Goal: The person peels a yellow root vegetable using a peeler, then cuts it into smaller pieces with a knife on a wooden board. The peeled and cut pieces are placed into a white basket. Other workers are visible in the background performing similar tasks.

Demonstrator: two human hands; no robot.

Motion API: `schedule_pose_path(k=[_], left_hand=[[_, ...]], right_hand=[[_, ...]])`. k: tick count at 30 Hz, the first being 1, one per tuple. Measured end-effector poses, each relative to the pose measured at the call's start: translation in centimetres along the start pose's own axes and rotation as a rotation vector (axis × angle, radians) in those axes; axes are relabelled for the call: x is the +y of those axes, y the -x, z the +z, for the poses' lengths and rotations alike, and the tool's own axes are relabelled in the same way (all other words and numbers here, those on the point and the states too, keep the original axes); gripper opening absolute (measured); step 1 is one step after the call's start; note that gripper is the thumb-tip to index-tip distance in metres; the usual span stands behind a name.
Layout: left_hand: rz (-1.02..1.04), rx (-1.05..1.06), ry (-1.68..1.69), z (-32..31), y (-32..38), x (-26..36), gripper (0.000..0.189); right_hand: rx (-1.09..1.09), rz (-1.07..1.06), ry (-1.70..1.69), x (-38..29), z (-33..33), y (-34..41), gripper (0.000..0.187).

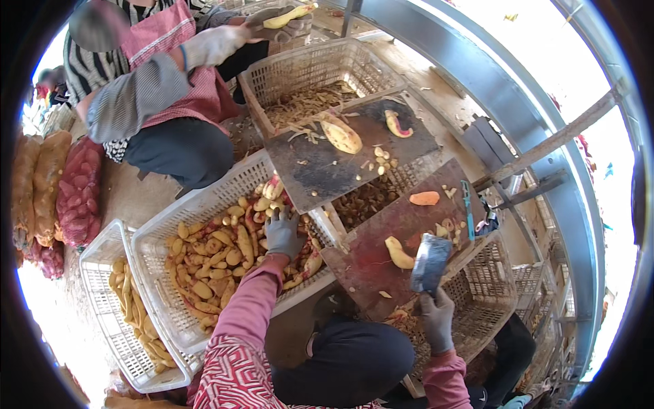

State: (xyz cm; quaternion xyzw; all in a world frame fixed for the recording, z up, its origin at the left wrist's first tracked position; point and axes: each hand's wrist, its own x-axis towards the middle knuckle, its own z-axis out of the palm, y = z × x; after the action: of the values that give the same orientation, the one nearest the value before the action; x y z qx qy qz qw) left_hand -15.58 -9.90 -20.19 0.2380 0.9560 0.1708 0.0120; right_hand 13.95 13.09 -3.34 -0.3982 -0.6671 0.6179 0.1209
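My left hand (282,234), in a grey glove, reaches into a white plastic crate (179,335) of peeled sweet potatoes (209,276); its fingertips lie among them, and whether they grip one is hidden. My right hand (437,318), also gloved, holds a cleaver (430,262) by its handle, the broad blade over the near edge of a reddish-brown cutting board (363,255). Just left of the blade lies a peeled sweet potato (400,253). An orange piece (424,198), small cut bits (449,229) and a turquoise peeler (468,209) rest on the same board.
Across from me a co-worker (168,97) in grey gloves holds a peeled sweet potato (290,16). A dark board (352,148) with sweet potatoes lies over crates of peelings (306,102). A narrower crate (97,307) stands left, mesh sacks (80,189) beyond. A metal frame (552,117) curves along the right.
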Motion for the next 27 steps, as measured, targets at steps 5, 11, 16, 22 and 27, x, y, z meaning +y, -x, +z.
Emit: schedule_pose_path(k=[5,11,16,22,27], left_hand=[[-0.193,0.147,0.406,4.2,-1.9,-2.4,0.034],[-0.365,-0.285,1.665,-5.2,3.3,-1.4,0.052],[-0.018,-0.25,0.778,-12.5,6.5,7.7,0.057],[0.386,-0.121,0.003,-10.3,5.8,15.2,0.039],[0.431,-0.078,-0.066,-8.6,5.5,15.8,0.031]], right_hand=[[-0.116,0.009,0.106,0.2,0.3,1.9,0.014],[-0.152,-0.349,0.731,-0.1,-0.5,2.3,0.02],[-0.217,-0.328,0.878,-1.1,2.1,-0.9,0.022],[-0.086,-0.239,0.871,-1.5,1.6,-2.2,0.022],[-0.079,-0.428,0.922,-2.2,2.6,-1.1,0.019]])
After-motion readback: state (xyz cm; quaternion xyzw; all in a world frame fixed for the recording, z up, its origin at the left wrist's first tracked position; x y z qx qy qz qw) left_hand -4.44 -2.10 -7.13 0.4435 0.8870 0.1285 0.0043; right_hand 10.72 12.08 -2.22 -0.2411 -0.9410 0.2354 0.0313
